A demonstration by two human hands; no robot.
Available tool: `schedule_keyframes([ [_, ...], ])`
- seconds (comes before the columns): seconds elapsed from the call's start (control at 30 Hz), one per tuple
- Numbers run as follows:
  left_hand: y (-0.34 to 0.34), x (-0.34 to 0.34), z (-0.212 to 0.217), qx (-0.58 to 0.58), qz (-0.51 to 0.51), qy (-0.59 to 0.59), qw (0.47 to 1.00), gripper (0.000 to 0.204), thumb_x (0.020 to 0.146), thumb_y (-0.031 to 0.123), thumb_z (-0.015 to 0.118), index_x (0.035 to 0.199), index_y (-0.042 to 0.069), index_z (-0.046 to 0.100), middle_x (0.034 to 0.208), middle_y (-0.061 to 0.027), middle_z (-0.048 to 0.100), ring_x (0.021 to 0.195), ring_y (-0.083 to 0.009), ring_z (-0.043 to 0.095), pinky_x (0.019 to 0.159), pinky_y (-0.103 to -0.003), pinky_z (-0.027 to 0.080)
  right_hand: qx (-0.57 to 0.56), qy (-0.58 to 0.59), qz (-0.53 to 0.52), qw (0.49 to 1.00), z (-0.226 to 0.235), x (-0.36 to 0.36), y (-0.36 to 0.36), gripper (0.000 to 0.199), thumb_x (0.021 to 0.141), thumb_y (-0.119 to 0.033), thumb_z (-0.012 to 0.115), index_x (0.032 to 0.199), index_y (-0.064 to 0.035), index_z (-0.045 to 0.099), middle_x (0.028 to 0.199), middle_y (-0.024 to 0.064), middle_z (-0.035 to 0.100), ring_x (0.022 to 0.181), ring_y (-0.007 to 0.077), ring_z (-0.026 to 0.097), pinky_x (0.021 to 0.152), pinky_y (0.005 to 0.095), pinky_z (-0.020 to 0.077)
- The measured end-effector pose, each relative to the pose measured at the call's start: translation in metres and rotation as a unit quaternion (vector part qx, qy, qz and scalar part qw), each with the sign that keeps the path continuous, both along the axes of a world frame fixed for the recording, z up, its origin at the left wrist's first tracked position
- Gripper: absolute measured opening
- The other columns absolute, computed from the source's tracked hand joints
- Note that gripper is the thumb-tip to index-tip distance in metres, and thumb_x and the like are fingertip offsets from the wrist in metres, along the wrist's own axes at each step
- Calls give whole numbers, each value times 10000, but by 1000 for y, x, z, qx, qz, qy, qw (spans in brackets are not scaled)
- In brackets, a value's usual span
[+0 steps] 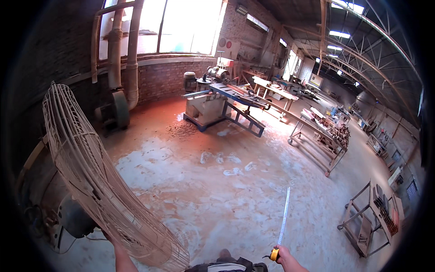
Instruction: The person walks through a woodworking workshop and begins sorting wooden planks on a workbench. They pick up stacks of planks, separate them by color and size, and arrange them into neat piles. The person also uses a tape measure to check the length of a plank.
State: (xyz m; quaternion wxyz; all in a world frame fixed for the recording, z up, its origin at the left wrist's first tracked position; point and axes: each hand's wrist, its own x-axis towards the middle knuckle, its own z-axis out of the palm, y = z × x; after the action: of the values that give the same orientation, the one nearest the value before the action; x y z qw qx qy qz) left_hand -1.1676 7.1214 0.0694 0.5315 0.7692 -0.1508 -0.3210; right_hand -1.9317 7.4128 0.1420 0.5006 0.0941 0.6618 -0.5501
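A long, dusty tube-shaped cage of thin bent rods (97,167) leans across the left side, its lower end near my feet. My left hand (108,236) is at the cage's lower left side, gripping it, with the fingers mostly hidden behind the rods. In my closed right hand (284,255) is a yellow tape measure (274,254). Its white blade (284,215) sticks out forward over the floor, slightly bent, with its far end apart from the cage.
A sliding table saw (206,109) stands ahead. To its right is a wheeled rack (317,133) loaded with wood pieces. Another wheeled cart (369,222) is at the lower right. A dark rounded machine (76,217) sits behind the cage. Dust covers the floor (217,195).
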Motion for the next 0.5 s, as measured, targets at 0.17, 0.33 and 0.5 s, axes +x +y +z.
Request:
schedule_keyframes([
  [0.17,-13,3,-6,-5,-16,5,1000,249,942,191,521,1144,58,581,883,-46,618,731,-146,583,599,-302,487,12,19,-17,1000,-19,-1,17,160,908,-198,519,879,-42,536,723,137,570,620,304,570,593,472,508],
  [0.33,-16,7,-10,-3,-21,7,1000,246,942,194,523,1140,60,579,883,-45,618,735,-148,584,603,-303,487,11,26,-7,1000,-26,-5,13,153,910,-199,516,895,-48,536,741,149,584,629,312,575,601,475,513],
  [0.5,-15,10,-10,-3,-17,3,1000,243,941,198,525,1135,61,578,882,-45,617,739,-150,585,607,-304,487,0,24,2,1000,-22,-1,10,151,908,-200,519,902,-50,533,741,156,582,630,320,574,599,479,513],
])
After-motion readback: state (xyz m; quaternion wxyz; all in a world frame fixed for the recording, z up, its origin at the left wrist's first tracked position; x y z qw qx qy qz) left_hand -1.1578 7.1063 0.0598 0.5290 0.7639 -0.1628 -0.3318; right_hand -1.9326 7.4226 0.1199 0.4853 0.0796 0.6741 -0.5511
